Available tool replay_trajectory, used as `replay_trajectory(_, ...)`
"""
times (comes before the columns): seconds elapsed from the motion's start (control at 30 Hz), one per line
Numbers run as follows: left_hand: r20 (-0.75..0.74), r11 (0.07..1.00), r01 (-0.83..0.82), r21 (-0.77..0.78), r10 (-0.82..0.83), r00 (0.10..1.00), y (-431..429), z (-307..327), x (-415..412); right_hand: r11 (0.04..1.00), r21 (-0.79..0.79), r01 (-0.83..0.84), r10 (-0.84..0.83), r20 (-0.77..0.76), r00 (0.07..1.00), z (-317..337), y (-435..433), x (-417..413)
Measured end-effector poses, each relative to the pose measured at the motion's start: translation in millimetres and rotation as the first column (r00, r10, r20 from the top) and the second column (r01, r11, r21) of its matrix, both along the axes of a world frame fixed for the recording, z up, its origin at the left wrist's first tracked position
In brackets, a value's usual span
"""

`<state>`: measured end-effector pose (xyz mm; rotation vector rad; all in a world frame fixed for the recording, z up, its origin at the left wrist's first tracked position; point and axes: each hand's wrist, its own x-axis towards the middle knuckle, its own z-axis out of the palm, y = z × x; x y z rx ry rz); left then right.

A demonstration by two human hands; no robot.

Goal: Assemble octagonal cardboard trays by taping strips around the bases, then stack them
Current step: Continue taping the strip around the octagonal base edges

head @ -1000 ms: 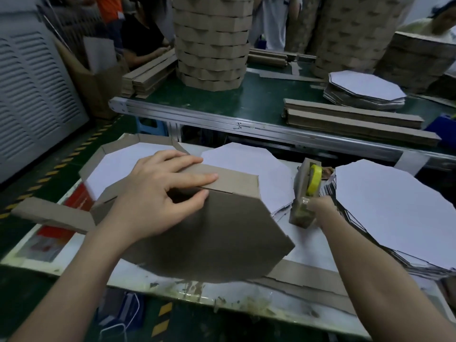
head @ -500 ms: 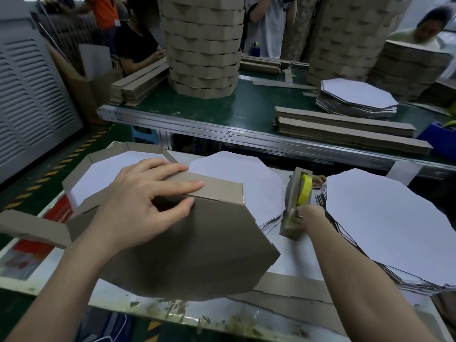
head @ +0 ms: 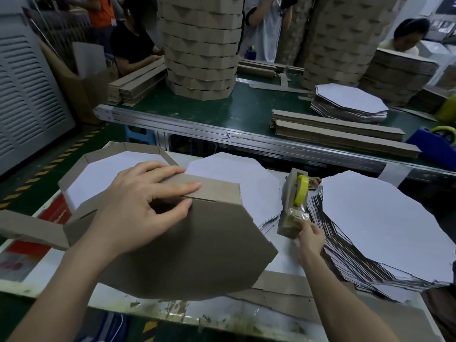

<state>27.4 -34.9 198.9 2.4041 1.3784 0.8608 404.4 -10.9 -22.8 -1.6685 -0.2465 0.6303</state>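
At the desk's (head: 283, 257) near left, the left grip (head: 138, 208) pinches the strip (head: 217, 191) against the tilted tray (head: 197, 248); hold that seam flush while the right grip (head: 311, 236), pinching tape (head: 298, 214) at the dispenser (head: 288, 188), draws enough to bridge it.

tray (head: 192, 248): tilted on the bench (head: 286, 257), brown underside up
strip (head: 217, 191): hugging its upper edges, loose tail poking out left
bases (head: 385, 223): white octagons, messy stack at right
tape dispenser (head: 293, 206): upright, just beside that stack
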Motion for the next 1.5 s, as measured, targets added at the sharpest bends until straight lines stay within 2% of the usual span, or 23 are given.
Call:
replay_trajectory(0.1,0.005,1.0,-0.007,-0.006,0.007,1.0,-1.7,-0.9,-3.7,0.998,-0.038,-0.055,0.059,0.107,0.993,0.2,-6.8,-5.0)
replay_trajectory(0.33,0.032,1.0,-0.008,-0.001,0.008,0.999,-0.7,-3.1,-10.7,0.997,-0.067,-0.029,0.029,0.003,1.0,-1.8,-6.2,-16.0)
replay_trajectory(0.47,0.05,1.0,-0.018,0.0,0.018,0.999,0.0,-6.4,-13.7,0.977,-0.211,-0.029,0.03,0.004,1.0,-2.7,2.6,-2.8)
replay_trajectory(0.67,0.083,1.0,-0.03,0.005,0.03,0.996,-0.6,-12.7,-24.5,0.913,-0.407,-0.029,0.063,0.07,0.996,-1.4,17.9,7.6)
replay_trajectory(0.83,0.102,0.999,-0.041,0.002,0.04,0.994,-1.9,-18.7,-36.6,0.876,-0.482,-0.013,0.091,0.139,0.986,2.6,19.0,-4.2)
replay_trajectory(0.93,0.083,0.999,-0.044,0.006,0.043,0.996,-4.2,-20.4,-39.5,0.816,-0.577,-0.002,0.137,0.191,0.972,14.0,17.8,-9.0)
replay_trajectory(1.07,0.062,1.0,-0.03,0.008,0.03,0.998,-6.0,-19.5,-41.6,0.717,-0.695,0.043,0.276,0.34,0.899,22.4,14.0,-18.0)
replay_trajectory(1.13,0.059,1.0,-0.026,0.003,0.025,0.998,-6.3,-18.6,-43.7,0.725,-0.687,0.047,0.248,0.324,0.913,20.8,14.5,-19.3)
replay_trajectory(1.23,0.065,1.0,-0.025,0.002,0.025,0.998,-5.6,-17.6,-45.3,0.784,-0.62,0.04,0.108,0.2,0.974,22.3,19.5,-18.0)
replay_trajectory(1.3,0.063,1.0,-0.028,0.011,0.027,0.998,-4.9,-17.4,-46.0,0.792,-0.61,0.027,0.078,0.145,0.986,23.7,23.4,-17.1)
replay_trajectory(1.4,0.058,0.999,-0.033,0.021,0.032,0.998,-4.3,-18.5,-46.0,0.791,-0.611,0.029,0.066,0.132,0.989,23.2,23.7,-16.4)
replay_trajectory(1.5,0.069,0.999,-0.036,0.019,0.035,0.997,-2.7,-17.6,-44.0,0.854,-0.518,0.041,0.055,0.168,0.984,10.6,19.3,-15.6)
